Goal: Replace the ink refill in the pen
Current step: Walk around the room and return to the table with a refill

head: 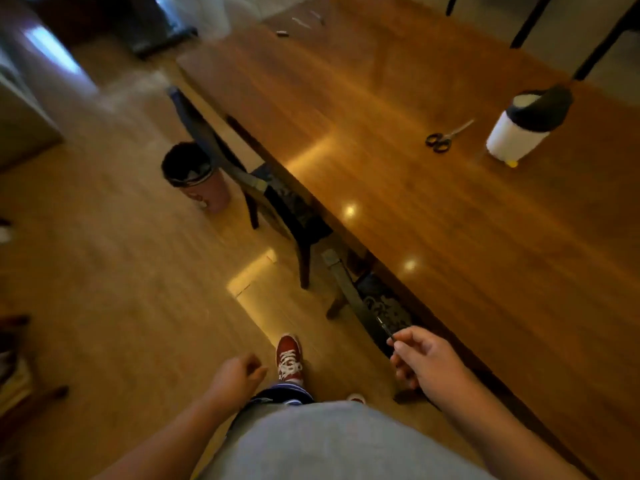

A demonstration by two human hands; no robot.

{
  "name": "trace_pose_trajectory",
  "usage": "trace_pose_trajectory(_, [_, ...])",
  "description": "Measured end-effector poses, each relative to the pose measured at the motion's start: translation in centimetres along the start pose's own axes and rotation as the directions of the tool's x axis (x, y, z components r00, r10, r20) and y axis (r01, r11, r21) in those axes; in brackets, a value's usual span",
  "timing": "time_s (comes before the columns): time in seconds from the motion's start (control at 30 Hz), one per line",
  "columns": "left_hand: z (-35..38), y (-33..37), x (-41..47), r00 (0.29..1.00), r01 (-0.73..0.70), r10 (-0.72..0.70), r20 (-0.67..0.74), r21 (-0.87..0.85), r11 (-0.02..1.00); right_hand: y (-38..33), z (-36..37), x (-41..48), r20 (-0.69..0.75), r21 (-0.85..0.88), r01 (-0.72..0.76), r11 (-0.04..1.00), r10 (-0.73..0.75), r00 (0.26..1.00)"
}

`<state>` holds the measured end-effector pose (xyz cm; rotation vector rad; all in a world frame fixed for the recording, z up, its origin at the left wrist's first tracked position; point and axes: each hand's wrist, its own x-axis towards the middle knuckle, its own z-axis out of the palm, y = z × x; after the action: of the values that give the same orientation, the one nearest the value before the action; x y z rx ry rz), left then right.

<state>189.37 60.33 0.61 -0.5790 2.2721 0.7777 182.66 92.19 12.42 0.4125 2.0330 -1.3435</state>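
Note:
My right hand (424, 362) pinches a thin dark stick, likely an ink refill (385, 328), between thumb and forefinger, just off the near edge of the long wooden table (398, 188). Curled loosely over the floor, my left hand (239, 375) holds nothing. At the table's far end lie small blurred pen parts (301, 23) and a short dark piece (282, 33); what exactly they are I cannot tell.
Black-handled scissors (445, 136) and a white container with a dark lid (523, 128) sit on the table's right side. Chairs (277, 199) are tucked under the near edge. A bin (195, 176) with a black liner stands on the floor. My red shoe (289, 358) is below.

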Motion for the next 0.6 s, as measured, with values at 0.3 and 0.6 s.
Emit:
trace_pose_trajectory(0.3, [0.4, -18.1, -6.5, 0.892, 0.448, -0.411, 0.191, -0.236, 0.863, -10.2, 14.2, 6.9, 0.277, -0.261, 0.212, 0.942, -0.138, 0.951])
trace_pose_trajectory(0.6, [-6.0, -30.2, -3.8, 0.839, 0.542, -0.497, 0.220, -0.408, 0.735, -18.8, 32.1, 14.8, 0.413, -0.400, 0.238, 0.885, -0.057, 0.909])
